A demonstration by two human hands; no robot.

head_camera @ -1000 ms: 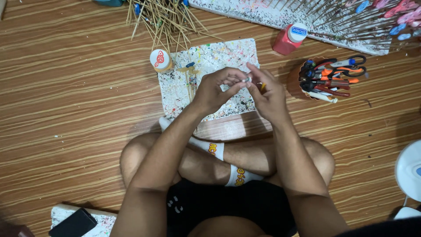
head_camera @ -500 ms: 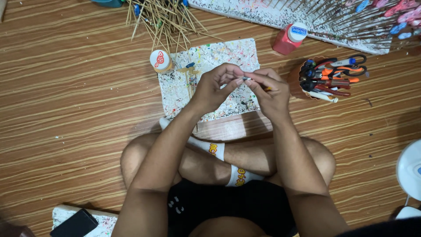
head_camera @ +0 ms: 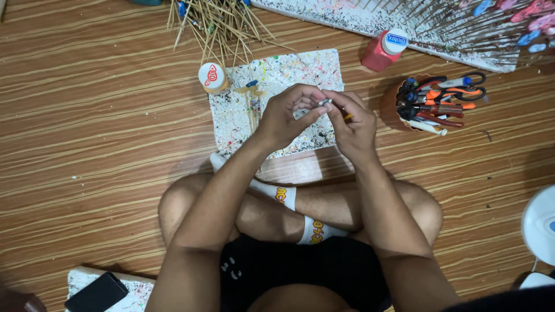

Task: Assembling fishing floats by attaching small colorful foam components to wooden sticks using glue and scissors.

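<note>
**Both hands pinch a small piece over the board**

Your left hand (head_camera: 287, 113) and right hand (head_camera: 354, 124) meet above the paint-speckled white board (head_camera: 277, 75) on the wooden floor (head_camera: 87, 133). Fingers of both are closed on a small pale piece (head_camera: 325, 103), too small to identify. A brown holder of scissors (head_camera: 430, 104) stands near your right hand.

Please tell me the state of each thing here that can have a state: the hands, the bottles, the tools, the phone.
left hand: closed, pinching a small pale piece
right hand: closed, fingers on the same piece, an orange tip showing
small pale piece: held between both hands
glue bottle: upright, capped
red bottle: capped, tilted
tool cup: upright, full of scissors and pliers
phone: screen dark
</note>
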